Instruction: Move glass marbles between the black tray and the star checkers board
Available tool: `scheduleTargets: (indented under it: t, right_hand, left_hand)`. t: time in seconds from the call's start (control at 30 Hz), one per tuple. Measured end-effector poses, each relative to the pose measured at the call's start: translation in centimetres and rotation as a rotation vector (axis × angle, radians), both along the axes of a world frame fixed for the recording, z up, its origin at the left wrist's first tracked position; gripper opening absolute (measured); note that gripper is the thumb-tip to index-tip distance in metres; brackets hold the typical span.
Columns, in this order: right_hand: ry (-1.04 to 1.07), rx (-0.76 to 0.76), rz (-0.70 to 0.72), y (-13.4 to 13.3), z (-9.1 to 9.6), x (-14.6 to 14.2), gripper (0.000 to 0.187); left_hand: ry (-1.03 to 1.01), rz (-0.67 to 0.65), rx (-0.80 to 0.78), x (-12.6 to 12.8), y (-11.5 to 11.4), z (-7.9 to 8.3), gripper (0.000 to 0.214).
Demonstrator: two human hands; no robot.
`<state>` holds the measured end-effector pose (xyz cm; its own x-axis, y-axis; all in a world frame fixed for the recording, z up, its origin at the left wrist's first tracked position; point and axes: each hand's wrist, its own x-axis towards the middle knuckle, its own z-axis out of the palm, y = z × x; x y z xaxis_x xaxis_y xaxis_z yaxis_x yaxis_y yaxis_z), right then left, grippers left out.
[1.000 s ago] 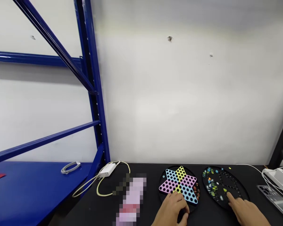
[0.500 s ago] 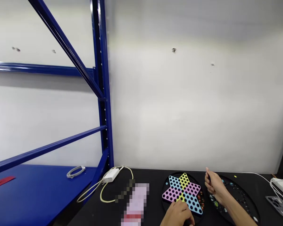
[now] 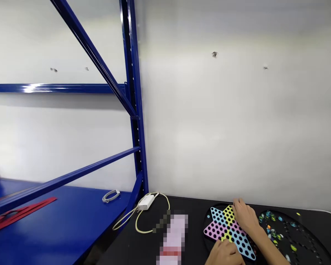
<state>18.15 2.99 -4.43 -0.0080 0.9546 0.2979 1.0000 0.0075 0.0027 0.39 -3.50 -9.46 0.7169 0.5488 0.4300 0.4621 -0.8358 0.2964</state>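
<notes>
The star-shaped Chinese checkers board (image 3: 219, 229), with blue, yellow and pink points full of round holes, lies in a black round tray (image 3: 206, 221). My left hand (image 3: 225, 253) is closed at the board's near edge, fingers curled under; what they grip, if anything, is hidden. My right hand (image 3: 246, 216) reaches over the board's far right side, covering part of the yellow and pink points. Its fingers are bent together and pressed down there; anything between them is out of sight. Right of my forearm, a second black round tray (image 3: 310, 243) holds several coloured glass marbles (image 3: 274, 233).
A white adapter (image 3: 146, 202) with a pale cable lies at the rack's foot. A blurred-out pale strip (image 3: 175, 232) is left of the board. The blue metal rack (image 3: 139, 110) and its blue shelf (image 3: 79, 213) stand left, with red straps (image 3: 30, 209) and a coiled grey cable (image 3: 110, 196).
My right hand has moved left from above the marble tray onto the board's far right side. My left hand stays at the near edge. The view has turned left.
</notes>
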Motion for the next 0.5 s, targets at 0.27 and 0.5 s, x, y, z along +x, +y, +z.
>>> scheduleTargets:
  t: [0.27, 0.5]
  right_hand:
    - [0.093, 0.021, 0.169, -0.8, 0.9, 0.2, 0.029]
    - [0.094, -0.038, 0.189, -2.3, 2.2, -0.7, 0.035]
  left_hand:
    - [0.041, -0.015, -0.052, 0.2, 0.6, -0.8, 0.04]
    - [0.065, -0.055, -0.008, -0.3, 0.6, -0.2, 0.019]
